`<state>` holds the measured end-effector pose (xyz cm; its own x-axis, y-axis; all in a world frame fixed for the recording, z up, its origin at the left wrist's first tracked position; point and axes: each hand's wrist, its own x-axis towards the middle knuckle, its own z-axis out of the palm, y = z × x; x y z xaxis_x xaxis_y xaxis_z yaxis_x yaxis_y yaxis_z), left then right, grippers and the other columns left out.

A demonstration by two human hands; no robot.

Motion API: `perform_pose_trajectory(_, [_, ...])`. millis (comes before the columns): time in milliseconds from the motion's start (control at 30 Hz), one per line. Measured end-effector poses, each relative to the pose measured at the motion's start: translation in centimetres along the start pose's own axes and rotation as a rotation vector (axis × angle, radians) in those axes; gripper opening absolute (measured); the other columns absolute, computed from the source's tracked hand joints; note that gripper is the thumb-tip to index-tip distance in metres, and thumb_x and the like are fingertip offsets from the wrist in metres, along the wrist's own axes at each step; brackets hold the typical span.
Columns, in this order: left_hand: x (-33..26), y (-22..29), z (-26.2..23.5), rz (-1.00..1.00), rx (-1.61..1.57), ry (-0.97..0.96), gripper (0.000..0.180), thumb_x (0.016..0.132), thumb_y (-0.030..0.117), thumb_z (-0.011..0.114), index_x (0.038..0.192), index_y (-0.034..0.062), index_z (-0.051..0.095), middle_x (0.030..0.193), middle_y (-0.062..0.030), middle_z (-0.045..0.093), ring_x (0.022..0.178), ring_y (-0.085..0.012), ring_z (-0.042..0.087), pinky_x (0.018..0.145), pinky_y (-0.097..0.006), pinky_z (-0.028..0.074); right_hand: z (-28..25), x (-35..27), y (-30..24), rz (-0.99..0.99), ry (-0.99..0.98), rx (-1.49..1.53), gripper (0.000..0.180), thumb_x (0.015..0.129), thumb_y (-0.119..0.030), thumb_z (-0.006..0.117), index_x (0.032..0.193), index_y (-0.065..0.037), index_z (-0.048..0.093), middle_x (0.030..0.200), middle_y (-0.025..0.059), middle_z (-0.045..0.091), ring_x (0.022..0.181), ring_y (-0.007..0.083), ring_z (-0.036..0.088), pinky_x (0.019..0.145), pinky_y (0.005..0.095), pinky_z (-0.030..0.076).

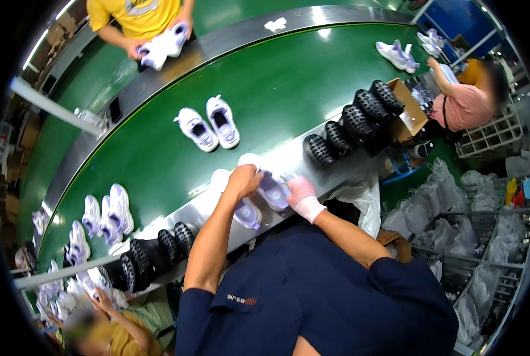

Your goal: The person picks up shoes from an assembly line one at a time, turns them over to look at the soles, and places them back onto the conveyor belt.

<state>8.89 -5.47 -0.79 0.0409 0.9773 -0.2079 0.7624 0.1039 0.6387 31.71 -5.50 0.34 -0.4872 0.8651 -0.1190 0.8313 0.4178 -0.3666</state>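
A white and lavender sneaker (272,193) lies at the near metal edge of the workbench, between my two hands. My bare left hand (245,180) has its fingers curled around the sneaker's upper part, hiding some of it. On the other side, my right hand (304,196), in a pink and white glove, grips the same sneaker by its side near the open collar. Just left of it, partly under my left forearm, rests a second matching sneaker (247,213). What the fingertips pinch is too small to make out.
Another pair of sneakers (205,127) stands on the green belt (158,154) ahead. Black perforated shoe-shaped forms (357,120) line the edge at right, with more forms (152,255) at left. Co-workers sit nearby; one across the belt holds sneakers (165,46). Bagged goods fill racks (473,261) at right.
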Motion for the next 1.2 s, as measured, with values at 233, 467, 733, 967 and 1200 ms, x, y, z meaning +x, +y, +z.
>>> perform_pose_trajectory(233, [-3.1,4.3,0.3,-0.003,0.129,0.17,0.025,0.087,0.019,0.072,0.094,-0.0049,0.068,0.094,-0.0295,0.069,0.092,-0.0461,0.066,0.084,-0.054,0.052,-11.7,0.4,13.3,0.291,0.858,-0.12,0.051,0.088,-0.027,0.076,0.128,0.0,0.06,0.123,0.0219,0.062,0.115,0.0416,0.057,0.103,0.0485,0.046])
perform_pose_trajectory(467, [-2.9,3.0,0.8,-0.033,0.025,0.17,0.026,0.088,0.018,0.071,0.094,-0.0053,0.064,0.097,-0.0288,0.066,0.094,-0.0461,0.064,0.084,-0.054,0.051,-12.1,1.8,13.6,0.145,0.704,-0.234,0.046,0.087,-0.032,0.077,0.122,-0.004,0.064,0.117,0.0191,0.065,0.1,0.0394,0.063,0.089,0.0487,0.052])
perform_pose_trajectory(733, [-2.7,2.8,1.2,0.017,-0.062,0.22,0.027,0.089,0.021,0.071,0.09,-0.0043,0.061,0.092,-0.0282,0.064,0.091,-0.0471,0.063,0.082,-0.053,0.049,-6.3,3.0,14.8,0.368,0.425,-0.359,0.056,0.086,-0.034,0.076,0.129,-0.001,0.06,0.122,0.0198,0.064,0.108,0.0387,0.063,0.093,0.046,0.054])
perform_pose_trajectory(967, [-3.9,4.1,-0.2,0.036,0.019,0.345,0.046,0.083,0.021,0.079,0.122,0.0016,0.063,0.115,-0.0238,0.063,0.109,-0.0429,0.06,0.093,-0.05,0.049,-9.6,1.0,11.8,0.077,0.582,-0.298,0.046,0.085,-0.017,0.077,0.126,-0.002,0.061,0.117,0.02,0.064,0.105,0.0402,0.063,0.09,0.0471,0.054])
perform_pose_trajectory(1200, [-5.8,10.9,-4.3,0.438,-0.074,-0.077,0.063,0.081,0.037,0.083,0.132,0.0061,0.062,0.129,-0.0229,0.061,0.119,-0.0418,0.058,0.099,-0.046,0.049,-15.6,-4.4,1.9,-0.251,-0.08,0.323,0.041,0.082,-0.015,0.079,0.119,-0.003,0.064,0.112,0.0179,0.065,0.105,0.0387,0.065,0.091,0.0423,0.053])
